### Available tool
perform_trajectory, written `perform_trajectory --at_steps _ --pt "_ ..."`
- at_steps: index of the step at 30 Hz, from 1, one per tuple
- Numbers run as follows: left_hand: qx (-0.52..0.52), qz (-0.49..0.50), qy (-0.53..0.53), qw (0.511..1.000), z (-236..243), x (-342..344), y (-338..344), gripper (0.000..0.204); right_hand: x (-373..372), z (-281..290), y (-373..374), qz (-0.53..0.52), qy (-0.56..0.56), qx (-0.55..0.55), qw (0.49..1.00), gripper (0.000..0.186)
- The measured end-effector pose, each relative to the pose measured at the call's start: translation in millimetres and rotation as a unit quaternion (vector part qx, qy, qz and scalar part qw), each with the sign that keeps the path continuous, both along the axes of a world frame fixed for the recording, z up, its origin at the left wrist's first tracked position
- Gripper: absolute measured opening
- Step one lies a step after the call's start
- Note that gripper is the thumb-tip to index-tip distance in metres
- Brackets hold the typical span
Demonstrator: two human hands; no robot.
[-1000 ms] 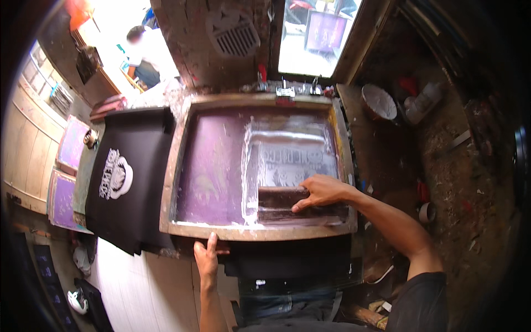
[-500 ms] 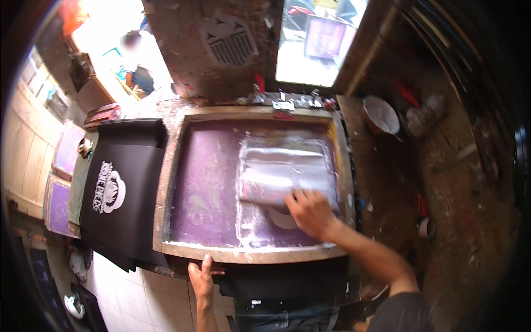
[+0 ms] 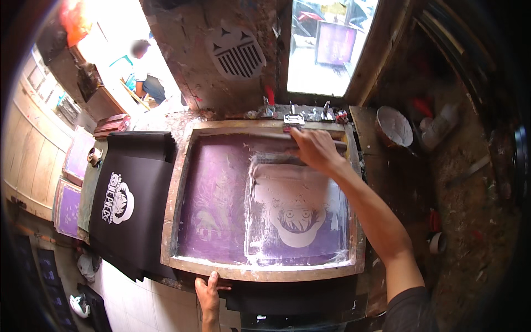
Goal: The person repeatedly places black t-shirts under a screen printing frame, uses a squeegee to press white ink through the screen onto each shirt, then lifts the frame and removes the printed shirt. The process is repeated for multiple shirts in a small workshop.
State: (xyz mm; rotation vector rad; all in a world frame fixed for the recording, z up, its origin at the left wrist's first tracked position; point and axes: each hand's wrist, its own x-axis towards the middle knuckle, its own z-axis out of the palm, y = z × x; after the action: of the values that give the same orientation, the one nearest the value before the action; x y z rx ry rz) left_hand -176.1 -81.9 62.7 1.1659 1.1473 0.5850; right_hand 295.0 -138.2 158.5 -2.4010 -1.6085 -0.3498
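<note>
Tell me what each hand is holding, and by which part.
The right hand grips a long squeegee from above near its right end, at the purple screen's far edge. The left hand presses the wooden screen frame's near rail.

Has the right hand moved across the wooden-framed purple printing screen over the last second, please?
Yes. The right hand has travelled from the near edge of the wooden-framed purple printing screen to its far edge, beside the metal hinge clamps.
</note>
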Motion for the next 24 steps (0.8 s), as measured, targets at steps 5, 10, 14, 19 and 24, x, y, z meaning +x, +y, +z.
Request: perform_trajectory --at_steps 5,10,14,19,24 --pt "-0.011 0.018 0.022 1.000 -2.4 -10.1 -2.6 0.043 -39.4 -26.8 -31.5 0.008 -0.009 -0.014 1.000 0.017" --pt "-0.015 0.023 -0.002 1.000 -1.8 -14.8 -4.6 0.041 -134.0 -18.5 -91.5 0.025 0.042 -0.043 0.998 0.012" --pt "0.016 0.014 -0.033 0.999 -4.3 -8.9 -4.9 0.040 -205.0 -13.3 -140.7 0.042 0.023 -0.078 0.996 0.003" --pt "0.051 -0.008 -0.071 0.996 -11.1 2.5 -1.3 0.040 -233.4 -20.5 -163.0 0.023 0.010 -0.068 0.997 0.014" --pt "0.121 0.013 -0.082 0.989 23.3 -6.2 -3.5 0.040 -249.1 26.7 -163.2 -0.100 0.017 0.065 0.993 0.049"
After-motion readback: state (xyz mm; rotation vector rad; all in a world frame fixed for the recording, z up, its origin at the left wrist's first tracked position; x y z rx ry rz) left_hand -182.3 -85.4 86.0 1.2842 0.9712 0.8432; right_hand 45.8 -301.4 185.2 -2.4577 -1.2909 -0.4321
